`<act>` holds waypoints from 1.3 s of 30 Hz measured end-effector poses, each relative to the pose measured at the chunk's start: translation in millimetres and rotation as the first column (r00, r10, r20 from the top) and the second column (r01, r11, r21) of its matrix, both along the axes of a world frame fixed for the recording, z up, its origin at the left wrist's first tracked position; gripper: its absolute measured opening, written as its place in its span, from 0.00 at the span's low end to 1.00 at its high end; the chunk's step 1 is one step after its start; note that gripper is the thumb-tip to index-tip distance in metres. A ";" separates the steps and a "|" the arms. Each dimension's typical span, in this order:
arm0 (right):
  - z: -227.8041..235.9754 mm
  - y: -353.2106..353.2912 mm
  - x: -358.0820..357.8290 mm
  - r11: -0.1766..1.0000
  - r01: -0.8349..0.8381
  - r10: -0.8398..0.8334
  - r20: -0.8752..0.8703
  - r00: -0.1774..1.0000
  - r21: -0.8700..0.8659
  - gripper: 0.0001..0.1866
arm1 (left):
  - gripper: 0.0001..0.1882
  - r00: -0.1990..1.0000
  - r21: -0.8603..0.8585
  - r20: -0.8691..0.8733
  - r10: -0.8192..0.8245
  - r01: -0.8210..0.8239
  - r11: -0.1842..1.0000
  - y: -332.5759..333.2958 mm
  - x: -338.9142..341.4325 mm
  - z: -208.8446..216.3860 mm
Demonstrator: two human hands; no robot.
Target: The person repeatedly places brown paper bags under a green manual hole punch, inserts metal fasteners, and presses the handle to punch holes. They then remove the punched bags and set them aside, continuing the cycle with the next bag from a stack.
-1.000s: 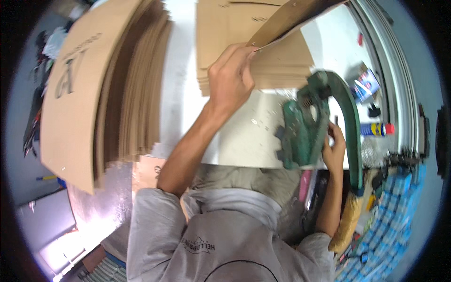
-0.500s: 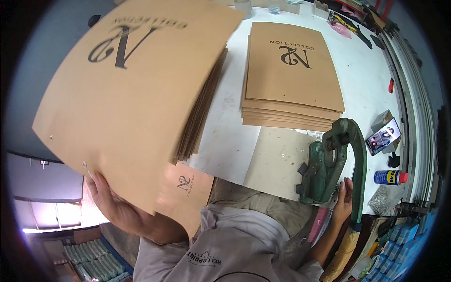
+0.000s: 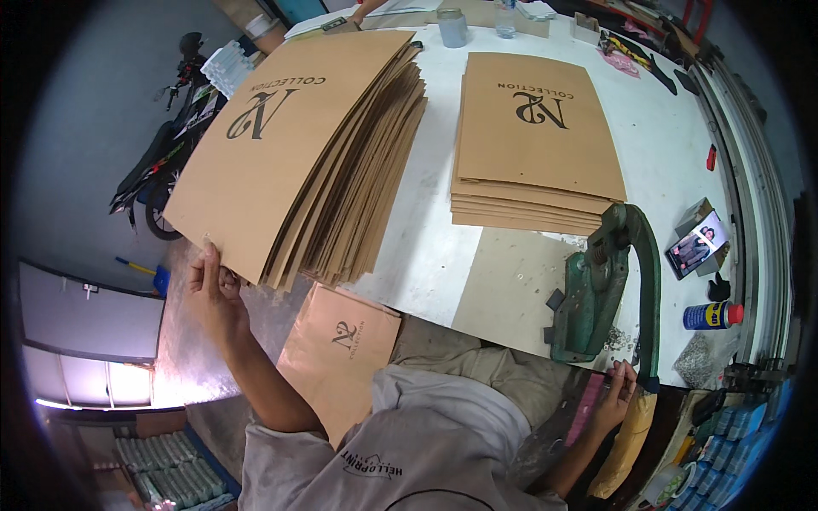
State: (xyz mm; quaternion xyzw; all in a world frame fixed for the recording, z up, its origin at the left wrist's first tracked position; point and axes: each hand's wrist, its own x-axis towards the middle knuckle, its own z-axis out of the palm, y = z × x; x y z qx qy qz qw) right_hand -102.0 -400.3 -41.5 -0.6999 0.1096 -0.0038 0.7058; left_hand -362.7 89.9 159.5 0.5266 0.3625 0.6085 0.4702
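Observation:
My left hand (image 3: 220, 298) pinches the near corner of the top brown paper bag (image 3: 256, 183), which bears a black printed logo. This bag lies on a tall, fanned stack of similar bags (image 3: 375, 187) at the table's left. Beside the green hand press (image 3: 588, 285), at the table's front edge, my right hand (image 3: 615, 399) has its fingers drawn together. Whatever is between them is too small to make out. Small metal eyelets (image 3: 622, 341) lie scattered by the press base. The press's lever ends in a yellowish wrapped handle (image 3: 626, 443).
A second, neater bag stack (image 3: 537, 145) stands behind the press. Further right are a propped phone (image 3: 697, 245), a blue spray can (image 3: 711, 317) and a clear bag of small parts (image 3: 694, 358). Another person's hand (image 3: 362, 10) shows at the far edge. One more bag (image 3: 336, 358) lies below the table edge.
The top bag has come down from close to the camera onto the left stack, my left hand still at its corner. My right hand has shifted slightly down, its fingers closer together.

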 end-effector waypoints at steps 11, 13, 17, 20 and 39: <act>0.4 39.8 12.3 0.986 -0.068 0.091 0.157 0.983 -0.151 0.08 | 0.13 0.762 0.766 -0.597 0.251 0.448 0.462 -7.8 137.0 108.9; -16.2 36.9 13.0 0.968 -0.099 0.152 0.229 0.962 -0.229 0.09 | 0.25 0.541 0.643 -0.764 0.352 0.679 0.353 18.2 220.4 122.9; -60.3 8.3 6.3 0.881 -0.133 0.312 0.345 0.886 -0.454 0.13 | 0.55 0.047 0.360 -0.824 0.564 0.813 0.458 138.9 336.2 69.7; -103.2 -32.2 -15.7 0.793 -0.111 0.409 0.388 0.826 -0.599 0.13 | 0.56 -0.226 0.031 -0.900 0.374 0.820 0.572 200.1 386.7 65.6; -85.3 -48.4 -36.5 0.863 0.177 0.000 0.350 0.937 -0.473 0.11 | 0.44 0.304 0.309 -0.944 0.130 0.673 0.672 268.2 358.7 89.2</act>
